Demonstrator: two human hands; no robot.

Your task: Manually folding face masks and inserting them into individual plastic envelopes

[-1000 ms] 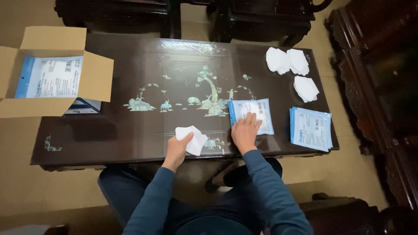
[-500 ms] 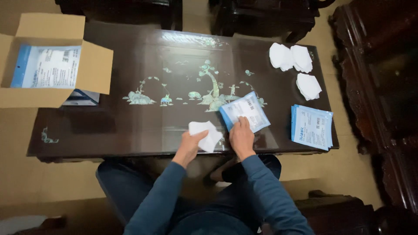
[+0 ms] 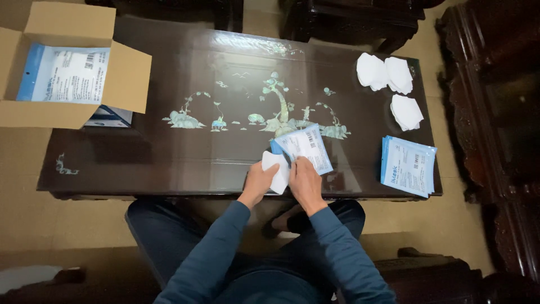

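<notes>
My left hand [image 3: 257,184] grips a folded white mask [image 3: 277,171] at the near edge of the dark inlaid table [image 3: 169,152]. Beside it, my right hand [image 3: 306,181] holds the lower end of a blue and white packet [image 3: 306,146], tilted up off the table. The mask's right edge meets the packet's near end between my hands. Whether the mask is partly inside the packet cannot be told.
An open cardboard box [image 3: 67,67] with more packets sits at the table's left end. Three white masks [image 3: 388,76] lie at the far right corner. A stack of blue and white packets [image 3: 408,166] rests near the right edge. Dark wooden chairs surround the table.
Both hands drew closer together near the table's front edge. The packet went from lying flat under my right hand to lifted and tilted, with the mask brought up against its near end.
</notes>
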